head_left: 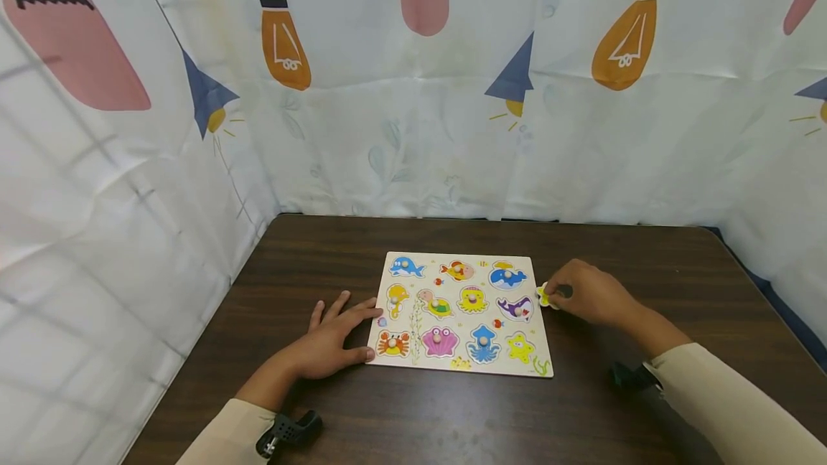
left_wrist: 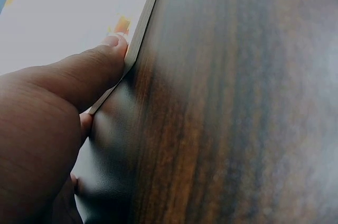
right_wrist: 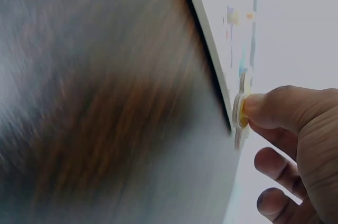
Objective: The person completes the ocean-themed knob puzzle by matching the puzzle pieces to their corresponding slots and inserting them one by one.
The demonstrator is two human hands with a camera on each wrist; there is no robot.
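Observation:
A wooden peg puzzle board (head_left: 400, 307) with sea-animal pictures lies flat on the dark table. My left hand (head_left: 329, 339) rests at its left edge, fingers spread; in the left wrist view, the thumb (left_wrist: 100, 63) lies on the board's rim. Just off the board's right edge, my right hand (head_left: 594, 293) pinches a small yellow star puzzle piece (head_left: 545, 296) between thumb and finger. The right wrist view shows this piece (right_wrist: 240, 110) on edge, its face mostly hidden. At the board's lower right, the star place (head_left: 520, 347) shows a yellow star without a knob.
Knobbed pieces sit in the board, among them a crab (head_left: 393, 344), a squid (head_left: 483, 345) and an octopus (head_left: 472, 299). The brown wooden table (head_left: 452, 422) extends round the board. A printed white curtain (head_left: 413, 149) hangs behind and at both sides.

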